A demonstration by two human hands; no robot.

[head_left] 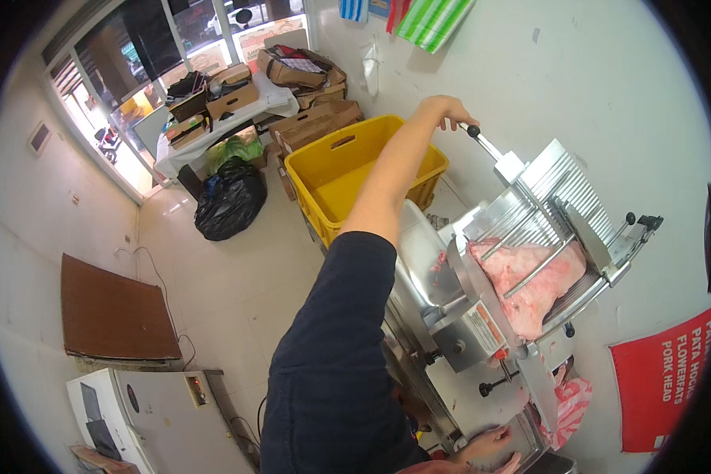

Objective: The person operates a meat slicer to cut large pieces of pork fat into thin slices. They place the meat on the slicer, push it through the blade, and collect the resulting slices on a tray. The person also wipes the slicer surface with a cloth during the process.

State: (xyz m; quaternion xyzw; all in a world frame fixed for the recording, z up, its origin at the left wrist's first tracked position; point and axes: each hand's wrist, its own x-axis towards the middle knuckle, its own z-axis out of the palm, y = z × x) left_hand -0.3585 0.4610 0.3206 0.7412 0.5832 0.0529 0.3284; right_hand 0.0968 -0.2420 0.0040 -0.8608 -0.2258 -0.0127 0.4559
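My left hand (445,112) reaches far out and is closed on the black-knobbed handle (487,144) of a metal meat slicer (457,341). A large pale pink piece of raw meat (533,276) lies on the slicer's ridged carriage (573,189), beneath metal rods. Low in the view, my right hand (488,444) is beside the slicer's lower end, its fingers stretched out and partly cut off by the picture's edge. Close to it hangs a red-and-white striped plastic bag (570,407). Small meat scraps cling to the slicer's metal surface.
Beyond my left forearm stands a yellow plastic crate (312,178), with cardboard boxes (316,126) behind it. A black garbage bag (231,201) sits on the tiled floor near a cluttered table (275,99). A white appliance (166,423) is at lower left. A red sign (644,387) hangs right.
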